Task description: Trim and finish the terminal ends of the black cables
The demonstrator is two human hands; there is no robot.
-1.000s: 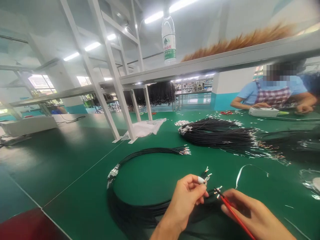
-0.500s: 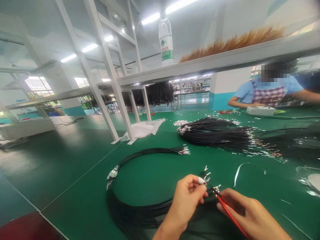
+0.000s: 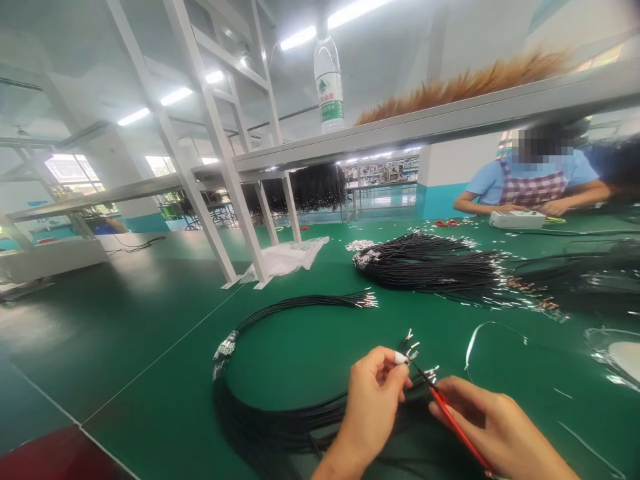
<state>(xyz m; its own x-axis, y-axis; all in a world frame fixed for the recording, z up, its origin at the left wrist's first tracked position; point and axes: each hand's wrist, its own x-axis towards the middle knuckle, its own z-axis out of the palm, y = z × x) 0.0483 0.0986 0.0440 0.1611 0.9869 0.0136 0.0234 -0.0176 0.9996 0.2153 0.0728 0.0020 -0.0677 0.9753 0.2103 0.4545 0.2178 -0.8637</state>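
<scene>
My left hand [image 3: 373,400] is closed in a pinch on a small white connector [image 3: 401,359] at the ends of black wires with metal terminals [image 3: 413,345]. My right hand [image 3: 493,427] is closed on a red wire [image 3: 457,427], whose tip meets the connector. Under both hands lies a looped bundle of black wires [image 3: 265,427] on the green table [image 3: 125,333]. Its far end fans out in metal terminals [image 3: 367,301].
A big pile of black terminated wires [image 3: 435,270] lies further back. A crumpled plastic bag [image 3: 287,257] sits by the white shelf legs [image 3: 235,220]. A water bottle [image 3: 329,83] stands on the shelf. Another person [image 3: 535,180] works at the far right beside a white box [image 3: 517,219].
The red wire's tip has come up to the connector in my left hand. Both hands stayed almost in place; the view shifted slightly.
</scene>
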